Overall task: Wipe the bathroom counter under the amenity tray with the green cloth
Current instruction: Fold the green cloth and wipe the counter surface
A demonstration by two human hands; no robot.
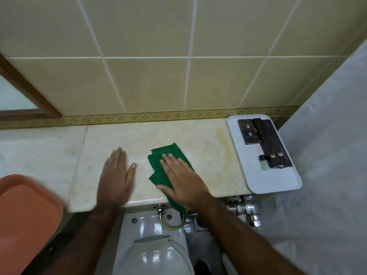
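A green cloth [158,157] lies crumpled on the cream marble counter [178,135], one end hanging over the front edge. My right hand [182,179] presses flat on the cloth, fingers spread. My left hand [116,175] rests flat on the bare counter to the left of the cloth, holding nothing. The white amenity tray [264,179] sits at the counter's right end, apart from the cloth, its near corner past the front edge. It carries dark boxes [248,132] and a small bottle [265,162].
A yellowish stain [223,143] runs down the counter beside the tray. A toilet [151,253] and chrome valves [248,211] sit below the counter edge. An orange bin lid [25,215] is at lower left, a white curtain [327,135] at right, tiled wall behind.
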